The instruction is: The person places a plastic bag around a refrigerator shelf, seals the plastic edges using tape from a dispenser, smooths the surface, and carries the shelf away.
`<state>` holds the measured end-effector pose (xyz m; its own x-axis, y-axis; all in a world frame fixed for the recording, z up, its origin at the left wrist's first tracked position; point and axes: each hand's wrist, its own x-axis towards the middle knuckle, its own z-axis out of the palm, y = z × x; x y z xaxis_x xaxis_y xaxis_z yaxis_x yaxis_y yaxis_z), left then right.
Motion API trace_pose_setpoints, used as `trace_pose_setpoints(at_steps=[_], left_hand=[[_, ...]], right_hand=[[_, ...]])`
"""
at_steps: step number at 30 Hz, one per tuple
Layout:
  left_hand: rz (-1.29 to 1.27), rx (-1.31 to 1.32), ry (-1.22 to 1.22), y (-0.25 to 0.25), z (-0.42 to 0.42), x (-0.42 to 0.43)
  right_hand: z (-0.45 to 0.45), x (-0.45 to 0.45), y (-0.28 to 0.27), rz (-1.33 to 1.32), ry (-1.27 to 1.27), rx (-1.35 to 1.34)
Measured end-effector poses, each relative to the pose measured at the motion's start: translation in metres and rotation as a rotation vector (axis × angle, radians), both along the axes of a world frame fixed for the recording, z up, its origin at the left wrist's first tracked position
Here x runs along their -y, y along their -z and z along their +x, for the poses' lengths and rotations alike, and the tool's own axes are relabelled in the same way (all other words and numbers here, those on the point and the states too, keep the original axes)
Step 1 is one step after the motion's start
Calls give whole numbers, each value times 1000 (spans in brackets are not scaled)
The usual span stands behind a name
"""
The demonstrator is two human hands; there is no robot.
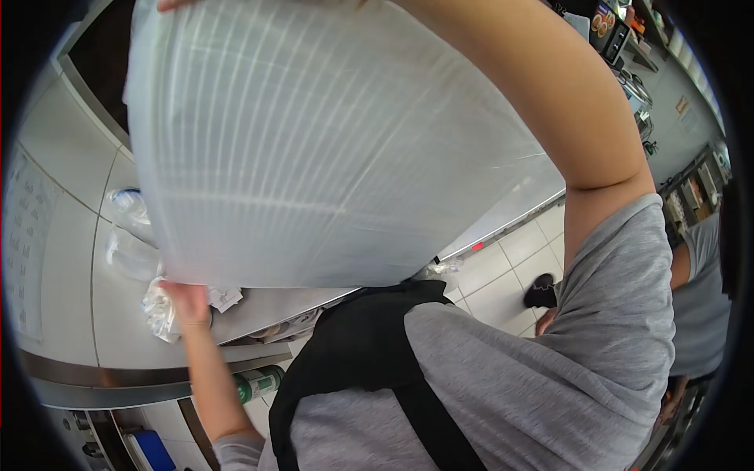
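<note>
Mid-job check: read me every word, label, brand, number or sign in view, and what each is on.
No text is readable.
Paper sheet at far left: rows of printing, too blurred.
Green container: printed label, too small to read.
Orange notice on the gray wall: too small.
Translucent plastic pack: no lettering visible.

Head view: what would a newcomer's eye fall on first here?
The large translucent plastic sheet, with pale stripes, fills the upper middle, with the left hand at its lower left corner. Next come the bare right arm, arching across the upper right, and the black apron at bottom centre.
</note>
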<state>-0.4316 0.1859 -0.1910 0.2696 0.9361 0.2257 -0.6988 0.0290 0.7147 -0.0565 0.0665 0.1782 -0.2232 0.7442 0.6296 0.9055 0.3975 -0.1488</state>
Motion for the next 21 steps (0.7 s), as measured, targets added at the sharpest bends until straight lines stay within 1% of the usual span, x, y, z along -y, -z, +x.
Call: trace_pose_setpoints(at_steps=[1,2,3,4,5,6,7,8,9,10,11,12,14,15,16,18,19,20,21], left_hand=[[-34,2,-16,20,17,10],[-69,5,-31,41,38,22],[-157,27,-55,66,58,28],[-248,49,-79,82,76,37],[-295,75,-50,78,100,54],[-346,102,-21,75,120,69],[-347,111,-26,80,131,78],[-385,156,-4,87,138,84],[-425,198,20,93,141,88],[-432,197,21,99,137,89],[-454,249,-9,103,129,88],[-476,302,-42,107,119,86],[-94,-66,-369,112,89,72],[-89,-267,-646,94,82,67],[-85,-474,-924,60,77,67],[340,-695,-876,-27,74,61],[467,-723,-819,-74,83,59],[595,-747,-762,-106,94,55],[597,-746,-774,-117,98,42]], right_hand=[[-1,-7,2,17,-96,52],[-4,-16,5,0,-99,56],[-9,-43,10,-13,-70,78],[-13,-51,18,-13,-90,100],[-16,-54,22,-15,-109,125],[-21,-43,22,-112,-110,131],[-36,-66,33,-123,-25,242],[-39,-83,46,-126,-35,239],[-45,-81,51,-130,-42,233],[-49,-80,54,-220,-73,254],[-52,-79,62,-180,-121,257],[-55,-76,65,-202,-125,286],[-61,-71,65,-221,-125,314],[-63,-70,64,-237,-135,337],[-66,-70,64,-256,-151,360],[-73,-73,63,-268,-201,363],[-78,-76,62,-269,-248,372],[-84,-78,61,-262,-257,374],[-92,-78,60,-258,-285,399]])
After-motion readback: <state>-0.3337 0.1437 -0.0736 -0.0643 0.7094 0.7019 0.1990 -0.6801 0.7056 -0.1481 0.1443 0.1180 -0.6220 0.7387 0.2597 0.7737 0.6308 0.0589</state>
